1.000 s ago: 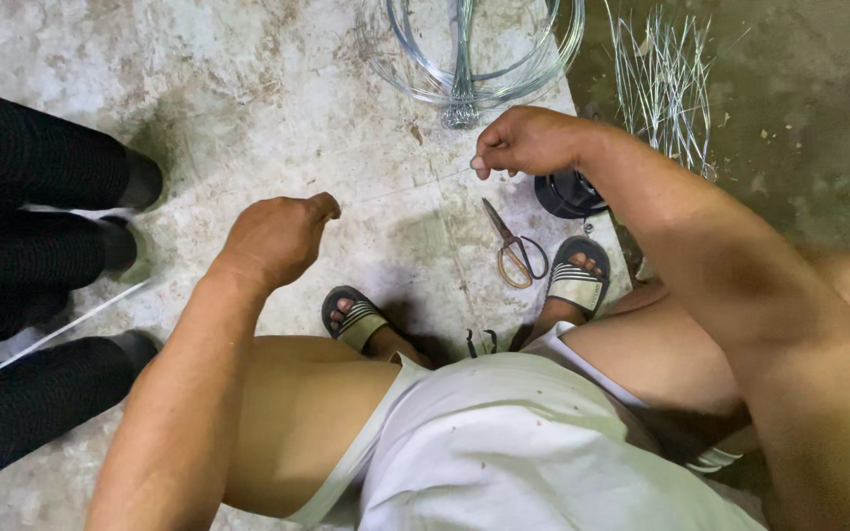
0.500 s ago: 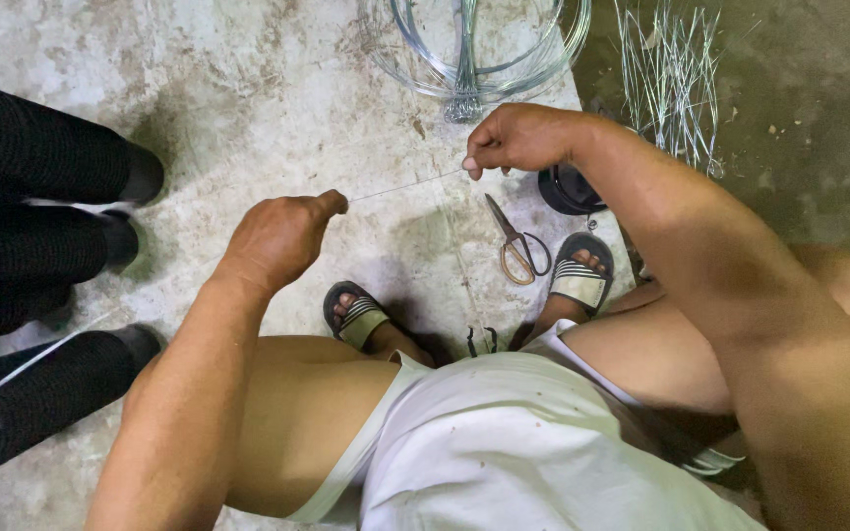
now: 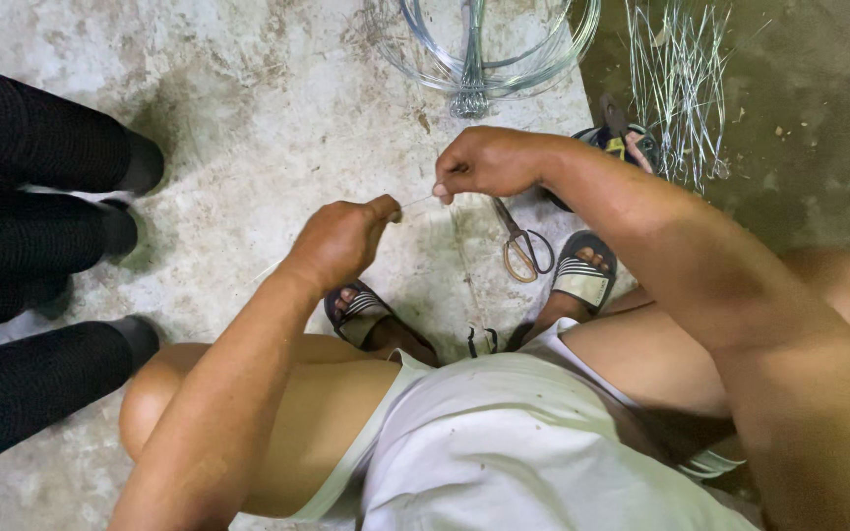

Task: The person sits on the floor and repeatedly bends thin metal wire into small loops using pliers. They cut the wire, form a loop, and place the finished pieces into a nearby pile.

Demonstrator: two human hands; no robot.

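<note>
A makeshift floor workshop is showing here; a stained concrete floor is lying bare; a wire coil and cut wire lengths are lying far; scissors are resting near.

Only one view is given, taken from a camera worn on the person's head. It is aimed steeply downward, so the person's own white shirt, bare knees and sandalled feet are seen from above at the bottom of the frame. The concrete floor is seen close, filling most of the frame. The two hands are caught near the centre, the forearms running in from the lower edge. The upper edge is reached by a wire coil, partly cut off. No second view is supplied, so no overlap is shared.
</note>
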